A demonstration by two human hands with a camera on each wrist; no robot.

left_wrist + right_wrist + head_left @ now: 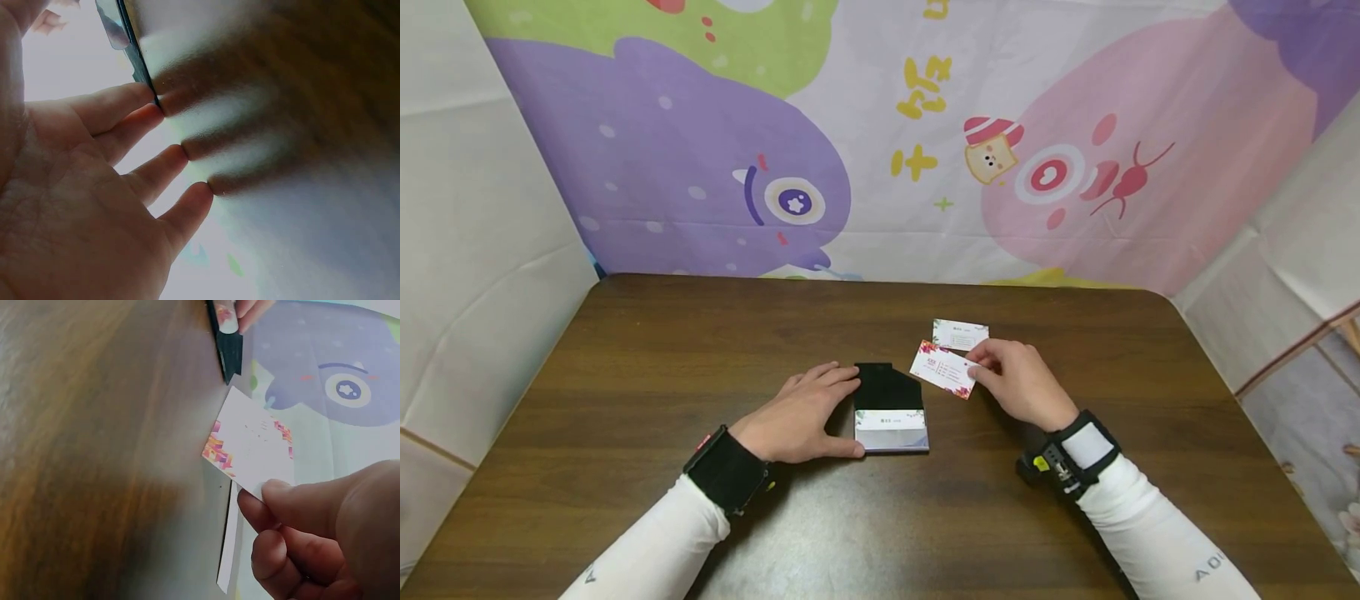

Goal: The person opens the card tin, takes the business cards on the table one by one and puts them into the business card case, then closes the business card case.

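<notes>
A black card case (887, 387) lies unfolded on the table, with a white business card showing in its lower pocket (891, 429). My left hand (801, 412) rests at the case's left side, thumb by the lower corner and fingertips at the upper edge. In the left wrist view, those extended fingers (181, 219) touch the tabletop and the case's rim. Between thumb and fingers, my right hand (1018, 379) pinches a white business card with red flowers (942, 369) at its right end. Just behind it, another white card with green leaves (960, 333) lies on the table.
The brown wooden table (647, 358) runs back to a cartoon-printed cloth (910, 233). White cloth panels (490, 208) stand at both sides. Each wrist wears a black strap (726, 469) with a device.
</notes>
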